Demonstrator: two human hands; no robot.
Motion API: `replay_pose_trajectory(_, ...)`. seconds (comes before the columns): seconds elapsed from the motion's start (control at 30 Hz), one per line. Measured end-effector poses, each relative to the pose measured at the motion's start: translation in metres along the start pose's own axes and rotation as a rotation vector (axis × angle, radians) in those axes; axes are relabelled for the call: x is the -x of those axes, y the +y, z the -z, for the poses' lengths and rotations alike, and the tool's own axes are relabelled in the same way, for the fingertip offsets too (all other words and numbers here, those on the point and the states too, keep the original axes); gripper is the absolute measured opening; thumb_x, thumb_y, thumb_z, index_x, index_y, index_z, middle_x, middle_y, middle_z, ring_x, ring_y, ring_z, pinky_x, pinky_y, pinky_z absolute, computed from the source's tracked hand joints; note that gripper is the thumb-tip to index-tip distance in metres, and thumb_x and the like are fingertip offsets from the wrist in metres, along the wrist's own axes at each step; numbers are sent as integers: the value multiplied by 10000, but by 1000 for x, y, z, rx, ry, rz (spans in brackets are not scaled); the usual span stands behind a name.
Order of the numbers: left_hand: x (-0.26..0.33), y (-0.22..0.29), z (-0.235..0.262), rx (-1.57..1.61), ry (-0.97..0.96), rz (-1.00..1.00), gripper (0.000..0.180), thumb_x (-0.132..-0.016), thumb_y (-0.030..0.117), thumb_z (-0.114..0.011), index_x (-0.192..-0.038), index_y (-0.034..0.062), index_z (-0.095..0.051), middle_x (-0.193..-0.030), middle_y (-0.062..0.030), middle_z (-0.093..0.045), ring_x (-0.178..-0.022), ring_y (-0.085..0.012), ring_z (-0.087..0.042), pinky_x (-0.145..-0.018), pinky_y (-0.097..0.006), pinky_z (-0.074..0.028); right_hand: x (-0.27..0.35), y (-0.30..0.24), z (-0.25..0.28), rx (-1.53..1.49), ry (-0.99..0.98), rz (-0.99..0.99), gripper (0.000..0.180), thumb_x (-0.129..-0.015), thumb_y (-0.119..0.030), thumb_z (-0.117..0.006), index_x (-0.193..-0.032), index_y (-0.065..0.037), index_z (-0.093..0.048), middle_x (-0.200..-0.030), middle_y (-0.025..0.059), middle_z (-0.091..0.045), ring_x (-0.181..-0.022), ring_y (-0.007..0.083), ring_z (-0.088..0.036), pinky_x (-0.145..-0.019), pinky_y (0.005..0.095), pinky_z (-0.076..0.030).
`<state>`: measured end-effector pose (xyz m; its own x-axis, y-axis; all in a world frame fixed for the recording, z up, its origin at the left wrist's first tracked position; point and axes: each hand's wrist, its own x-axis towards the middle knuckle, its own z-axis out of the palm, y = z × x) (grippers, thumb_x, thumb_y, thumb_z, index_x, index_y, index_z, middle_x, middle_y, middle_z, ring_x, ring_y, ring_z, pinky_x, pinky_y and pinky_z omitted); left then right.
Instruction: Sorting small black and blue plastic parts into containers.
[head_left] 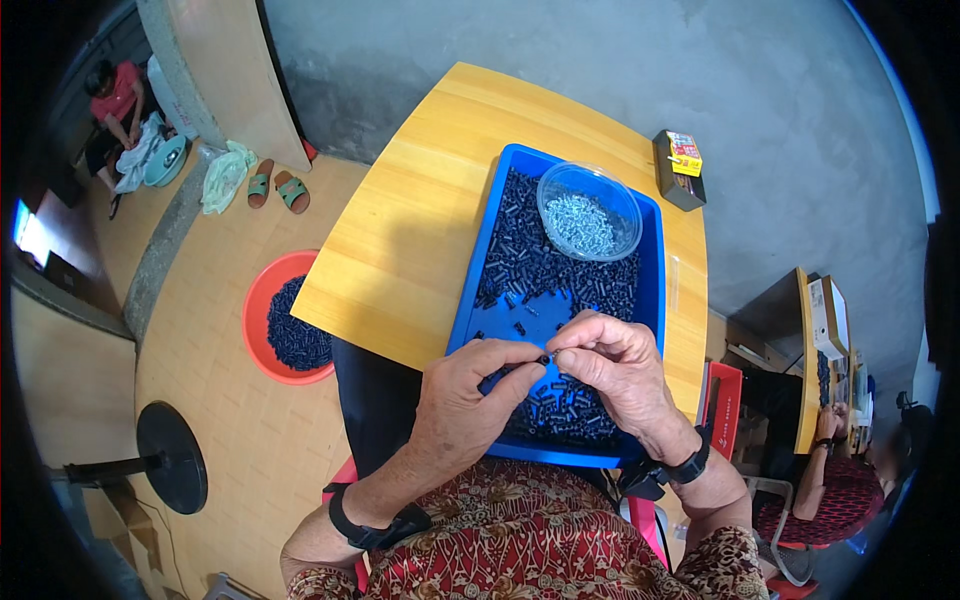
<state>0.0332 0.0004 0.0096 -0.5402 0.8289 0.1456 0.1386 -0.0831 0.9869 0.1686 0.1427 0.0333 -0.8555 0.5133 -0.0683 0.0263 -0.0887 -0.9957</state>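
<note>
Over the blue tray (pixel 490 240), my left hand (pixel 468 400) pinches a small black sleeve (pixel 543 359) while my right hand (pixel 615 365) grips what looks like a screw, lining up tip to hole.

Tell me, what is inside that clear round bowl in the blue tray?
The clear bowl holds a heap of small silvery screws. It sits on black parts in the blue tray; whatever lies beneath it is hidden.

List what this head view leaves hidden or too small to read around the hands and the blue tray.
- Small part between left hand and right hand: too small; fingertips cover it.
- Blue tray near edge: hidden by both hands.
- Clear bowl contents: too small to identify.
</note>
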Motion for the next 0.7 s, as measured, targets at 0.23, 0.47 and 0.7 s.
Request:
replay_pose_trajectory(0.23, 0, -3, -1, -32, 2, -27, 164, -830, 63, -746, -988, 33, -719, -878, -91, -716, -792, -198, -678, -700, -304, -520, 0, -2, -4, 103, -17, 79, 94, -906, -2, -688, -995, -9, -718, -936, 21, -648, -844, 64, -580, -743, 231, -478)
replay_pose_trajectory(0.47, 0, -4, -1, -53, 11, -48, 150, -828, 69, -748, -968, 27, -714, -868, -96, -713, -787, -207, -674, -690, -314, -518, 1, -15, -8, 570, -22, 340, 107, -848, 23, -695, -952, -4, -699, -895, 83, -659, -790, 160, -620, -695, 296, -502)
replay_pose_trajectory(0.7, 1, -3, -1, -57, 15, -55, 127, -854, 63, -733, -967, 11, -710, -838, -80, -697, -751, -148, -645, -669, -276, -493, 5, -17, -14, 779, 20, 530, 175, -799, 48, -699, -967, -1, -685, -896, 124, -665, -790, 260, -640, -691, 354, -517)
